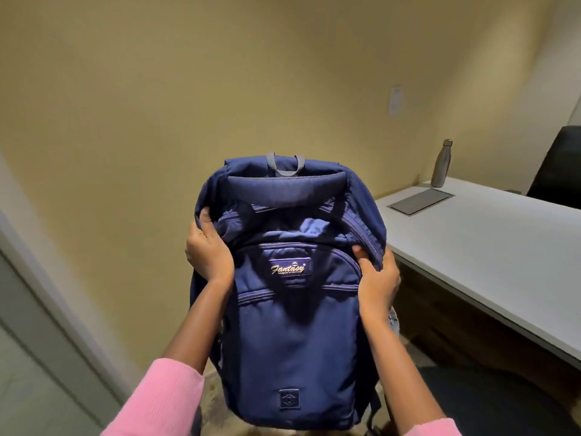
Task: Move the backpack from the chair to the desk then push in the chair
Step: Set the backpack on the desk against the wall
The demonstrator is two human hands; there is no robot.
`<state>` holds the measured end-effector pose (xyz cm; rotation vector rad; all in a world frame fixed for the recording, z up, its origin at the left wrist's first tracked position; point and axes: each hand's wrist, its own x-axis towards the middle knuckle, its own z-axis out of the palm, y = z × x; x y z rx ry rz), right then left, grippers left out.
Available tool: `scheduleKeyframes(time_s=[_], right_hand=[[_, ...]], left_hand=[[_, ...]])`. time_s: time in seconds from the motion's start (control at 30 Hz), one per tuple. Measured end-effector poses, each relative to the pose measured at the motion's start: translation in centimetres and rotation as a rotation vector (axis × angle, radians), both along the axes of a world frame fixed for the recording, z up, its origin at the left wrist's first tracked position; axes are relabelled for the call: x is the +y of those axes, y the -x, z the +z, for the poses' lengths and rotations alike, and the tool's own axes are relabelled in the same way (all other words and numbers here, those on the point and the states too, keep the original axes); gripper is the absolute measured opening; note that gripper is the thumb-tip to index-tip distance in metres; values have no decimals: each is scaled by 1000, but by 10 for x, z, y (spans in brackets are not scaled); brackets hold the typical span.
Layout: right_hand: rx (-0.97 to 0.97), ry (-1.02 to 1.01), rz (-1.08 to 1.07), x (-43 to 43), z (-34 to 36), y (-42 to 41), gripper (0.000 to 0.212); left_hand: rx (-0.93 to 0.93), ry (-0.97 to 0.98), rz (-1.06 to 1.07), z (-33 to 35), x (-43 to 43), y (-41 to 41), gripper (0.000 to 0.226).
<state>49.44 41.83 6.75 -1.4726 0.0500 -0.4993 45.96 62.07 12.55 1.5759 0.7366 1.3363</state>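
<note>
A navy blue backpack (pixel 289 325) hangs upright in the air in front of me, its front pocket and gold logo facing me. My left hand (pixel 209 251) grips its upper left side and my right hand (pixel 379 278) grips its upper right side. The white desk (pixel 490 253) lies to the right, its near corner level with the backpack's top. The dark seat of a chair (pixel 490 401) shows at the bottom right, below the desk edge and partly hidden by my right arm.
On the desk stand a steel bottle (pixel 441 163) near the wall and a grey inset panel (pixel 421 201). Another dark chair back (pixel 558 165) rises behind the desk at the far right. A door frame (pixel 47 294) runs along the left. A beige wall fills the background.
</note>
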Motion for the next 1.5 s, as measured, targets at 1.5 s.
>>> scheduleKeyframes(time_s=[1.5], right_hand=[[-105, 242, -305, -123, 71, -707, 37]], left_hand=[[-151, 142, -531, 15, -114, -706, 38]])
